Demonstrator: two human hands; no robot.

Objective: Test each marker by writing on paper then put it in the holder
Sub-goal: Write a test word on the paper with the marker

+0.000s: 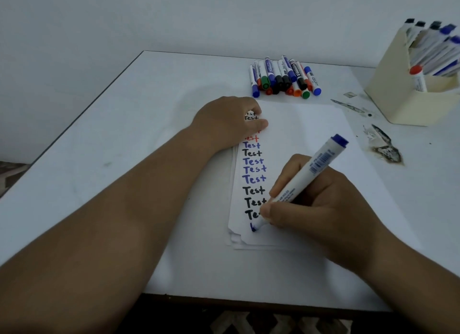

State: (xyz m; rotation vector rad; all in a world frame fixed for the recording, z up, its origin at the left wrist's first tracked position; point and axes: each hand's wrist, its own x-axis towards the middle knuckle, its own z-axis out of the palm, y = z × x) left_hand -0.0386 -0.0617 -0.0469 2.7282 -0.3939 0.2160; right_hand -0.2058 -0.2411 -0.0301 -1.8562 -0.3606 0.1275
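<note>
A: What's around, from the left?

B: A white table (pixel 124 139), then a stack of paper (pixel 298 139) with a column of "Test" words. Behind it a pile of markers (pixel 283 77); far right, a cream holder (pixel 395 94) with markers standing in it, and dark scuffs (pixel 384 147) nearby.

A: And the hands?

B: The left hand (pixel 224 124) rests on the paper's top-left, fingers loosely bent, covering some words. The right hand (pixel 321 204) pinches a blue marker (pixel 306 174), tip touching the paper at the column's bottom

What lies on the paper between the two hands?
Head view: a column of "Test" words on the paper, between left hand and right hand.
</note>
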